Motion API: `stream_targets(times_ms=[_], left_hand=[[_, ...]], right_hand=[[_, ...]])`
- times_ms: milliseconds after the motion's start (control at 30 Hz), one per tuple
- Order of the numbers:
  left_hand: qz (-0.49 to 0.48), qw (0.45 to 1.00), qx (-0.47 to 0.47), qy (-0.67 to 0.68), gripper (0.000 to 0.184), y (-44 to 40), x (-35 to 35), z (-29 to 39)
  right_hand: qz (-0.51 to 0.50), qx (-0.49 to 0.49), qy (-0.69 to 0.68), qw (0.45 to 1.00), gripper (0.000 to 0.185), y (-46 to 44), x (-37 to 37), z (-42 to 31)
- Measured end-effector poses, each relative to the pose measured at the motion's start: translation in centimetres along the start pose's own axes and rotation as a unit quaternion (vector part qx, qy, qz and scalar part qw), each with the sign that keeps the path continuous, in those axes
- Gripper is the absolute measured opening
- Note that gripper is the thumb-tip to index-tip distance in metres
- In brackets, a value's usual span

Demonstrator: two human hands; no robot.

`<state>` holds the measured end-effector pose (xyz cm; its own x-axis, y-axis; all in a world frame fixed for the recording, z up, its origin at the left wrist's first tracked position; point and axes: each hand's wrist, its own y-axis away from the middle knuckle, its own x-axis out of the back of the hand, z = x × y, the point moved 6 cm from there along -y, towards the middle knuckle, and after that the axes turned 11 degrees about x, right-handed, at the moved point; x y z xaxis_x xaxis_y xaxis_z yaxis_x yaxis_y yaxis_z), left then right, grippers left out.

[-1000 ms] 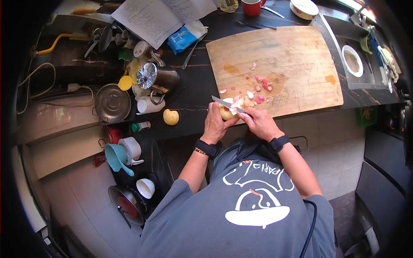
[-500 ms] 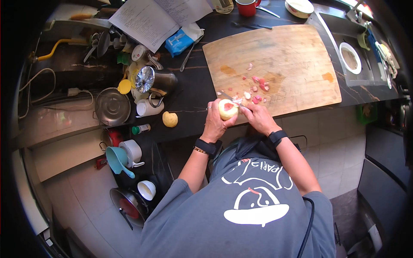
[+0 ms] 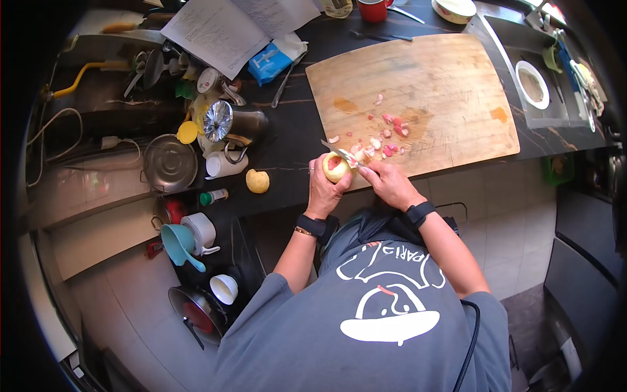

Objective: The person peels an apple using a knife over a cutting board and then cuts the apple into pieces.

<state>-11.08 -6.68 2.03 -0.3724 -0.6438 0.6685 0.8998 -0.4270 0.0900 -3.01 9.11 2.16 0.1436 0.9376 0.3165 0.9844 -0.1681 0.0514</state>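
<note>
My left hand is wrapped around a pale yellow fruit, which looks like a guava, with a reddish hollow facing up. In my right hand is a small knife; its blade lies along the fruit's upper edge and points up and left, while my fingers hide the handle. Both hands are at the near edge of a wooden cutting board. Pink and whitish fruit pieces are scattered on the board just beyond them. Another yellow fruit sits on the dark counter to the left.
Left of the board stand a metal kettle-like pot, a white cup and a green-capped bottle. Behind lie an open book, a blue packet and a red mug. A sink is at the right.
The left hand and the fruit have shifted slightly left. The knife blade now shows more clearly across the fruit's upper edge. The right hand has moved a little left too.
</note>
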Motion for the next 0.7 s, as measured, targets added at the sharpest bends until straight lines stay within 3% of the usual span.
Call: stream_targets(times_ms=[433, 533, 700], left_hand=[[-0.017, 0.999, -0.012, 0.036, 0.074, 0.3, 0.0, -0.6], [-0.023, 0.998, -0.055, 0.015, 0.078, 0.6, 0.4, -0.3], [-0.047, 0.998, 0.029, 0.016, 0.087, 1.5, 0.9, -0.7]], right_hand=[[-0.039, -0.076, -0.031, 0.996, 0.037, -0.5, -0.6, 1.7], [-0.061, -0.089, -0.022, 0.994, 0.037, -0.3, -0.8, 3.1], [-0.04, -0.045, -0.025, 0.998, 0.036, -0.1, -0.6, 0.9]])
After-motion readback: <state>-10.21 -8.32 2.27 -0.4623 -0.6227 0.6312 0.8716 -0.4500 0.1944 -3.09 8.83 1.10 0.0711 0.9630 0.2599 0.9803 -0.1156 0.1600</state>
